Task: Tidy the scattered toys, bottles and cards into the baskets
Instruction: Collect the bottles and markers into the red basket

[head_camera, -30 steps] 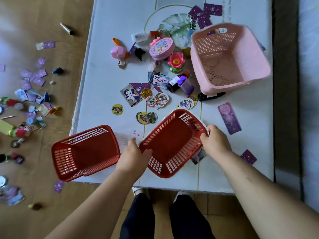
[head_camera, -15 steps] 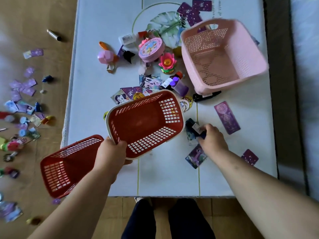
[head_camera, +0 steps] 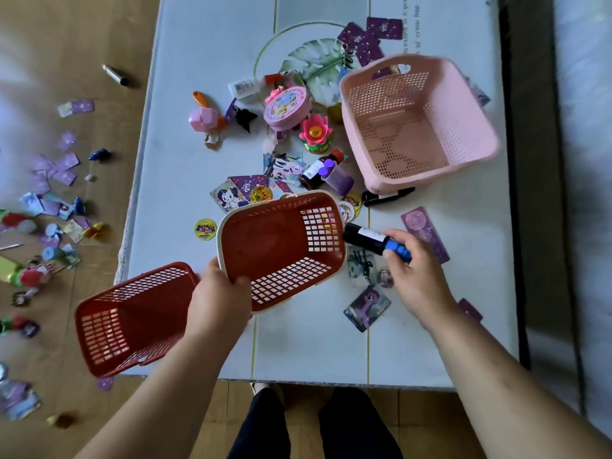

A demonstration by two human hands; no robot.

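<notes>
The left hand (head_camera: 220,299) grips the near rim of the tilted red basket (head_camera: 275,246). The right hand (head_camera: 418,276) grips the dark bottle (head_camera: 371,239) at its blue cap, with the base just beside the basket's right rim. Lift the base over the rim and release low inside. The white table (head_camera: 430,346) stands on a wooden floor (head_camera: 49,44) strewn with cards (head_camera: 66,167)

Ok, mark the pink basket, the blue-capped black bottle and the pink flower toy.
pink basket (head_camera: 407,144), head view, on its bare perforated floor.
blue-capped black bottle (head_camera: 364,236), head view, on its labelled body.
pink flower toy (head_camera: 315,129), head view, on its yellow centre.
</notes>
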